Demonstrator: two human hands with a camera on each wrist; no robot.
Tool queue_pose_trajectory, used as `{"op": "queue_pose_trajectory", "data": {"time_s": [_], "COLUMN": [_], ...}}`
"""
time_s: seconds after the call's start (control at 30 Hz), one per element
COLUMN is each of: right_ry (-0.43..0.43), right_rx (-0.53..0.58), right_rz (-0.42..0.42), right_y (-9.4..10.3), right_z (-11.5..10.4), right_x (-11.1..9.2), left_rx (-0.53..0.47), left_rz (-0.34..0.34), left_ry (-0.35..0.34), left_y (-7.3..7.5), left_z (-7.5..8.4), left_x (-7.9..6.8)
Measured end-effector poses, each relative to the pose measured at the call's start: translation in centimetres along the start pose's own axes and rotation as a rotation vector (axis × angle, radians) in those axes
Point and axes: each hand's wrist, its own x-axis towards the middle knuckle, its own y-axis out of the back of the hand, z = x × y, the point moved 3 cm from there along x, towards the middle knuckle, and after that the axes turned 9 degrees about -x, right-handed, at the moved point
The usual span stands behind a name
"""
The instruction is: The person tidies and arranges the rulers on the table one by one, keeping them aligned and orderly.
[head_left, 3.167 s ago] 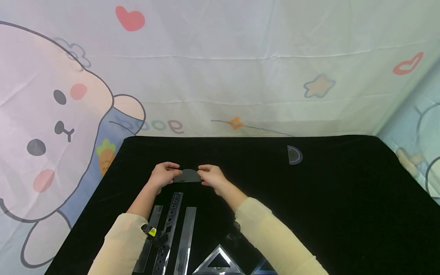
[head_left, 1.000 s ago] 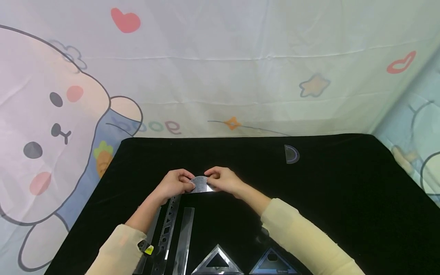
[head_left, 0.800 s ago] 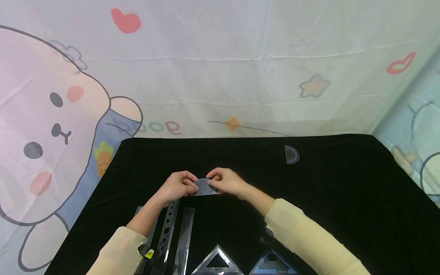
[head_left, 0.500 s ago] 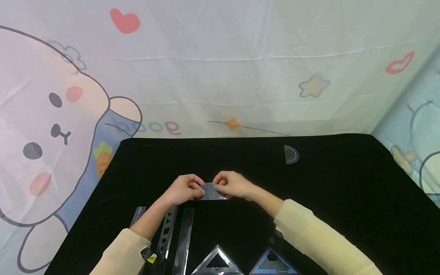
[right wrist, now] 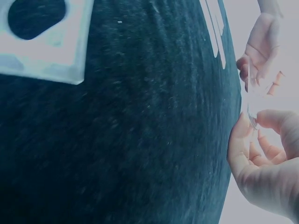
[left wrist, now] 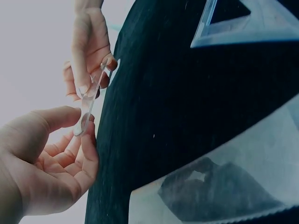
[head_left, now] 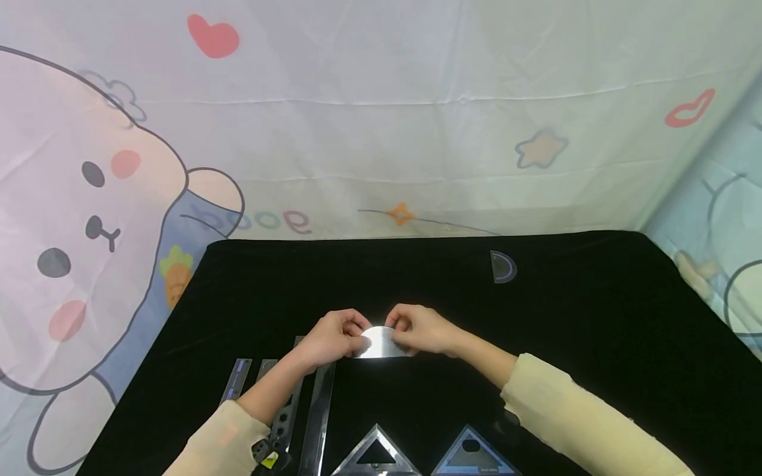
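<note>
A clear half-round protractor [head_left: 381,342], catching bright light in the head view, is held up over the black cloth with its straight edge toward me. My left hand [head_left: 335,338] pinches its left end between thumb and fingers. At its right end, the right hand [head_left: 427,330] pinches it the same way. Seen edge-on in the left wrist view, the protractor [left wrist: 88,105] spans the gap between both hands. The right wrist view also shows it as a thin clear edge [right wrist: 252,100], partly washed out by glare.
Several rulers, among them a clear one [head_left: 319,416], lie at the left front, partly under my left arm. Two set squares, one clear [head_left: 351,463] and one bluish [head_left: 448,463], lie at the front. Another protractor [head_left: 503,267] lies on the cloth [head_left: 595,317] farther back.
Both hands have brought the protractor toward me and to the right. Its surface has gone from dull grey to bright. More of the leftmost rulers shows beside my left arm.
</note>
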Motion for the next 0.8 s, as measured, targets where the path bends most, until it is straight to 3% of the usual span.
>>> {"op": "queue_pose_trajectory", "data": {"time_s": [0.43,0.8], "right_ry": [0.024,0.034], "right_rx": [-0.066,-0.093], "right_rz": [-0.005,-0.013], "right_y": [1.0,1.6], "right_z": [1.0,2.2], "right_x": [-3.3,-5.7], "left_rx": [-0.005,-0.019], "left_rz": [-0.128,-0.175], "left_ry": [-0.061,-0.064], "left_y": [-3.0,-5.5], "left_z": [0.8,0.8], "left_x": [0.1,0.6]}}
